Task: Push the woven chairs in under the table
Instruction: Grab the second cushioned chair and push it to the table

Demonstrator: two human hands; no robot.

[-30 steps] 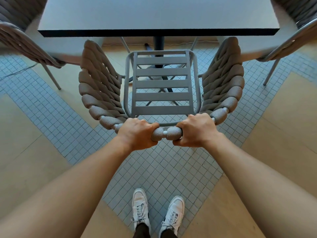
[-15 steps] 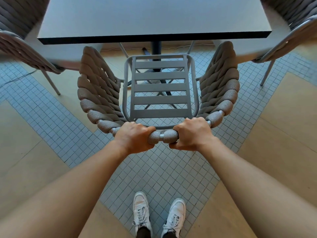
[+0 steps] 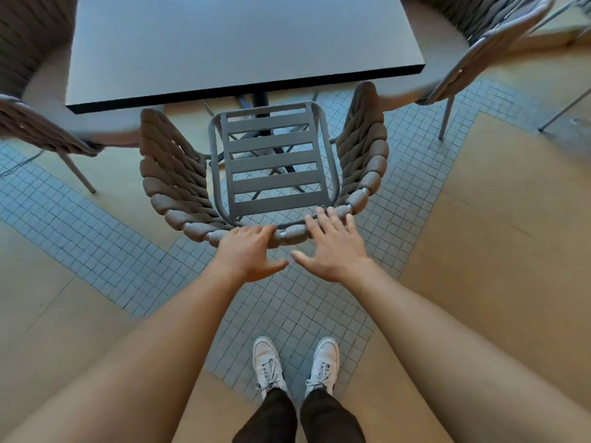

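A woven chair (image 3: 172,174) with a grey slatted seat (image 3: 271,161) stands in front of me, facing the dark table (image 3: 230,43). The front of the seat lies just under the table's near edge. My left hand (image 3: 249,254) is open, its fingertips resting on the chair's rope-wrapped back rail. My right hand (image 3: 332,247) is open with fingers spread, just above the same rail and holding nothing.
Another woven chair (image 3: 38,129) stands at the table's left side and a third (image 3: 479,43) at its right side. The table's black pedestal (image 3: 260,100) shows beyond the seat. My feet in white shoes (image 3: 297,366) stand on the tiled floor.
Both hands gripped the chair's back rail earlier; now they have let go and opened. The chair's seat front has moved a little nearer the table's edge.
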